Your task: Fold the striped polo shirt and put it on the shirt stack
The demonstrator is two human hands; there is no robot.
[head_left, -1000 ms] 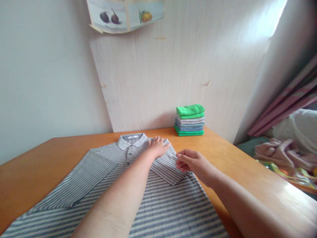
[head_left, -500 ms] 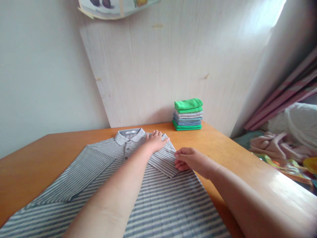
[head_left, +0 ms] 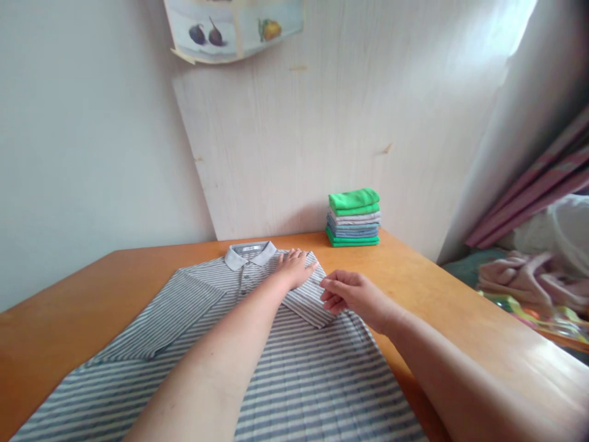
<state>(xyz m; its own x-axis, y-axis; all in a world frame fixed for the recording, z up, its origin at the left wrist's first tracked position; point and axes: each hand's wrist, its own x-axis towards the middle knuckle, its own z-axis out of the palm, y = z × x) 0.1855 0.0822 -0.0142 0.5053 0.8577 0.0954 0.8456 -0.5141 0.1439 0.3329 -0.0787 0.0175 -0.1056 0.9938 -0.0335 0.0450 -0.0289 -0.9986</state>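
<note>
A grey and white striped polo shirt (head_left: 197, 344) lies front up on the orange wooden table (head_left: 59, 307), collar toward the wall. Both short sleeves are folded in over the body. My left hand (head_left: 294, 268) lies flat and open on the shirt's right shoulder, just right of the collar (head_left: 251, 254). My right hand (head_left: 350, 294) is curled, its fingertips pinching the edge of the folded right sleeve (head_left: 308, 302).
A stack of folded clothes (head_left: 354, 218), green on top, stands at the table's far right against a pale wooden board (head_left: 322, 110). Loose pink and white laundry (head_left: 519, 276) lies beyond the table's right edge. A fruit picture (head_left: 234, 27) hangs above.
My right hand has crept slightly left along the sleeve edge toward my left hand. The left hand stays pressed on the shoulder. The camera shifted a little.
</note>
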